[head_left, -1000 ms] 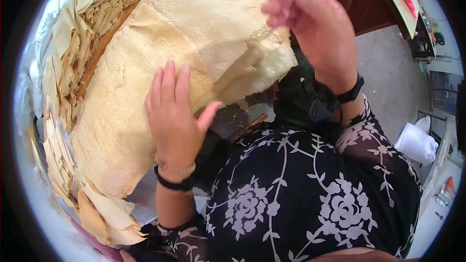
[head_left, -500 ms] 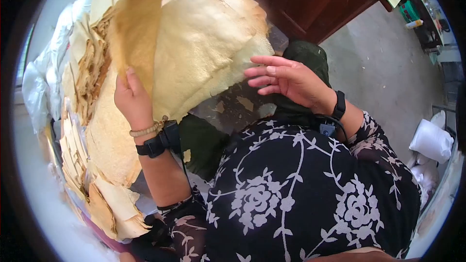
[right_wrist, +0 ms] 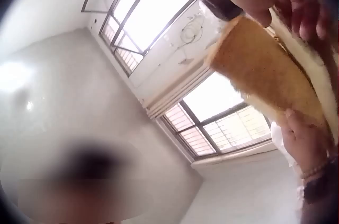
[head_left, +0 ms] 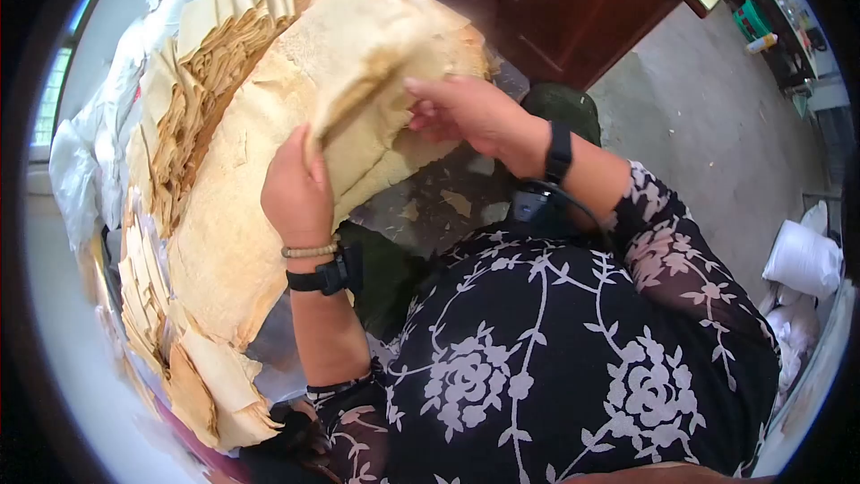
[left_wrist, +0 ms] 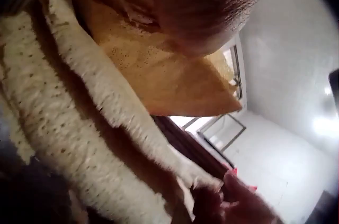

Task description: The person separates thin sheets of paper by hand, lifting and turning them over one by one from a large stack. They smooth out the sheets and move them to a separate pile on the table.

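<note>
A large, thin, pale-yellow pancake sheet (head_left: 367, 90) is half folded over on top of a wide pile of similar round sheets (head_left: 224, 255). My left hand (head_left: 300, 190) pinches the sheet's raised edge between thumb and fingers. Across from it, my right hand (head_left: 475, 121) has its fingers curled at the sheet's right end. In the left wrist view, the sheet's pitted edge (left_wrist: 100, 86) runs in folds toward the right fingertips. The right wrist view catches the browner face of the lifted sheet (right_wrist: 259, 60), with the left thumb lying on it.
Folded sheets (head_left: 237, 22) stand in a row along the pile's far left side, and more folded ones (head_left: 210, 385) lie near its front left. Clear plastic bags (head_left: 76, 175) hang beyond them. A dark wooden cabinet (head_left: 573, 13) is behind, and white sacks (head_left: 802, 255) sit at right.
My left hand went from lying flat on the pile to lifting the sheet at left, then carried its edge rightward. The right hand came in from the right and took hold of the sheet.
</note>
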Demonstrator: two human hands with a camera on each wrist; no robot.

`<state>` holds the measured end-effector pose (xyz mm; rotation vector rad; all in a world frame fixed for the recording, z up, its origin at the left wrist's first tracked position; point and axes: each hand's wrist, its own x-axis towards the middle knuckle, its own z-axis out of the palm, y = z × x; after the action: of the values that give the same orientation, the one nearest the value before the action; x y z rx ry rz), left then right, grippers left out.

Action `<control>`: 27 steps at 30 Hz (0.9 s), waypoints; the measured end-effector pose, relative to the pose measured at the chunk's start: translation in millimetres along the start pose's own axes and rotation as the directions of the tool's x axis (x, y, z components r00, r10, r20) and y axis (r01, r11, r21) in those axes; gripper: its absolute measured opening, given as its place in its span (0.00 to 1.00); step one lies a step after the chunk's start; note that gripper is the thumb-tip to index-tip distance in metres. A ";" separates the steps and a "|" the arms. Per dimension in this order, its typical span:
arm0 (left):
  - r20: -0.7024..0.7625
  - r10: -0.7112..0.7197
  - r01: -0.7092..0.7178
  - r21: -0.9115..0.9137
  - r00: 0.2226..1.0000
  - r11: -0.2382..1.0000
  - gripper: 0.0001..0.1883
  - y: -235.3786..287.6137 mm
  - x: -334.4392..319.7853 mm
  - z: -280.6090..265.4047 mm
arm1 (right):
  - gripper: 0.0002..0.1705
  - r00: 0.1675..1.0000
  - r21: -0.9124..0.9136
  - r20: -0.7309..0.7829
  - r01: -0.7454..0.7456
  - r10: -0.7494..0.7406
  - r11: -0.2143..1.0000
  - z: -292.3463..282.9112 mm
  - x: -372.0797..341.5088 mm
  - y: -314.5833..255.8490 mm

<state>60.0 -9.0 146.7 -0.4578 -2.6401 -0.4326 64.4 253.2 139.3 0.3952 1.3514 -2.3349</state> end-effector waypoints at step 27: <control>-0.133 -0.719 0.237 -0.890 0.683 0.390 0.22 -21.8 1.2 -17.5 | 0.28 0.991 0.085 0.101 0.083 -0.091 0.993 -12.7 -33.0 40.2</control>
<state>56.8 -34.6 157.3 0.2629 -1.7994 -1.7860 113.2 253.2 117.2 0.2385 1.2516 -2.4510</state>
